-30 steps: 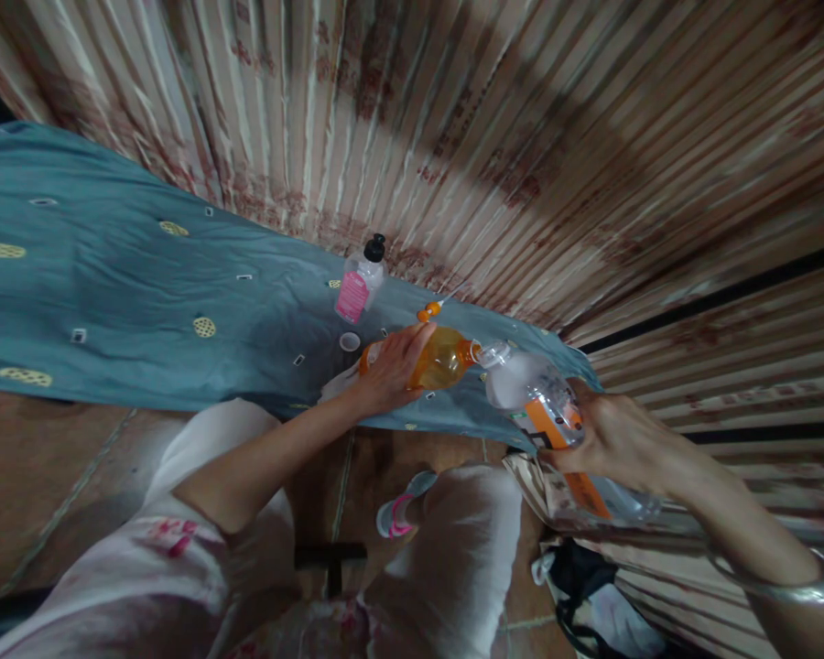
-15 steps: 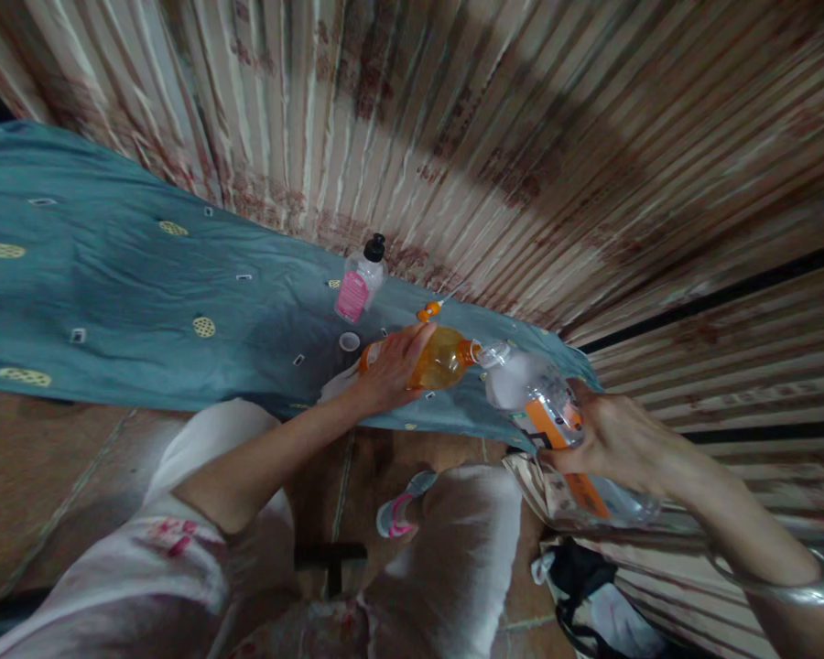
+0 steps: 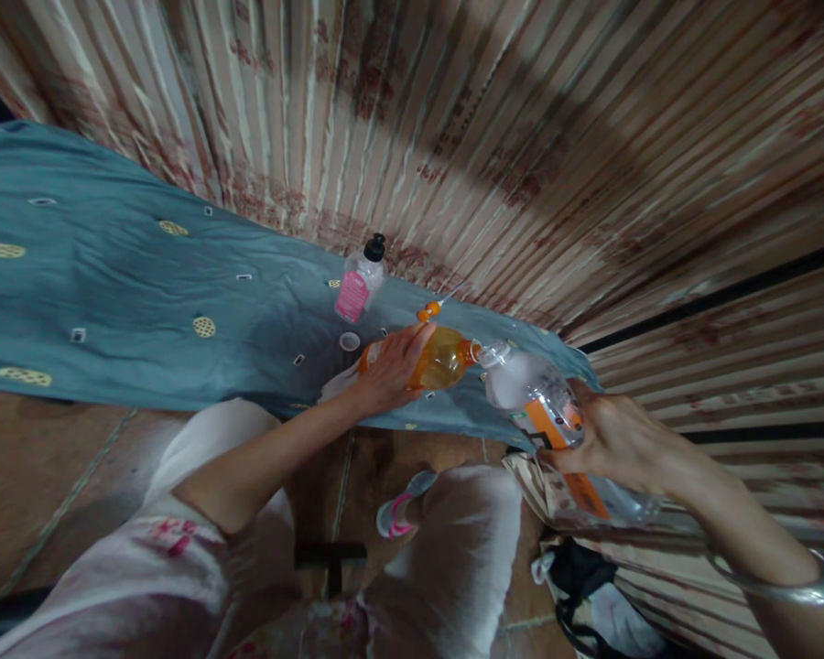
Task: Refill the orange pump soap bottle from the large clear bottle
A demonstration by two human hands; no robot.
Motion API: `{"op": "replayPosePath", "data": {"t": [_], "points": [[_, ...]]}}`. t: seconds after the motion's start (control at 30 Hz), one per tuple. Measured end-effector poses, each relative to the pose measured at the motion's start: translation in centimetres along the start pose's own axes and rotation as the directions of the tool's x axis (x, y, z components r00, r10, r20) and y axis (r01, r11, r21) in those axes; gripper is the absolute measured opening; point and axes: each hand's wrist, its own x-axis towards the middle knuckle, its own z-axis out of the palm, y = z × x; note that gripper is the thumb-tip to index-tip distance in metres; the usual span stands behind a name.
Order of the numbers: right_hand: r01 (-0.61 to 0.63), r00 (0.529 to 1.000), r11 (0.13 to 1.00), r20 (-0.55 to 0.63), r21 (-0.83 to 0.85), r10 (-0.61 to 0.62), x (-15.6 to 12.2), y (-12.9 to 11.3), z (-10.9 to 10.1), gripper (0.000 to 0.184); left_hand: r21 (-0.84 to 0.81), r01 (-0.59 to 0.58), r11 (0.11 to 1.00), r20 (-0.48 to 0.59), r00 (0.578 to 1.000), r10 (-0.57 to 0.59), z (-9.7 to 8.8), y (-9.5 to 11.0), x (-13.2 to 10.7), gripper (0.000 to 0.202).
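Observation:
My left hand (image 3: 391, 368) is closed around an orange bottle (image 3: 443, 359), whose neck points to the right. In my right hand (image 3: 614, 435) is a large clear plastic bottle (image 3: 518, 377) with an orange label, tilted so that its mouth meets the mouth of the orange bottle. Whether liquid passes between them I cannot tell. An orange pump top (image 3: 428, 311) with a thin tube lies just beyond the orange bottle. Close to my left hand a small white cap (image 3: 350, 341) rests on the cloth.
A clear pump bottle (image 3: 360, 286) with a pink label and black top stands on the blue tablecloth (image 3: 130, 302). Behind the table hangs a pleated curtain (image 3: 398, 119). A black and white bag (image 3: 590, 586) lies on the floor at the lower right.

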Motion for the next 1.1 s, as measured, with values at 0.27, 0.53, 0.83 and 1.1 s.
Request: {"op": "replayPosePath", "data": {"t": [0.27,0.53,0.83,1.1], "points": [[0.000,1.000,1.000,0.003,0.013,0.000,-0.01,0.08,0.00,0.038,-0.004,-0.022,1.000,-0.029,0.999,0.021,0.25,-0.28,-0.09,0.102],[-0.009,1.000,1.000,0.003,0.013,0.009,-0.15,-0.16,-0.16,0.038,-0.002,-0.002,1.000,-0.007,1.000,0.002,-0.20,0.17,-0.01,0.102],[-0.017,1.000,1.000,-0.001,-0.006,0.017,-0.05,-0.36,-0.17,0.038,-0.028,-0.012,1.000,-0.025,1.000,0.011,0.15,-0.05,-0.05,0.106],[0.004,1.000,1.000,-0.015,0.028,-0.004,-0.11,0.02,-0.08,0.039,-0.019,-0.015,1.000,-0.025,1.000,0.014,0.15,-0.07,-0.13,0.107]]}}
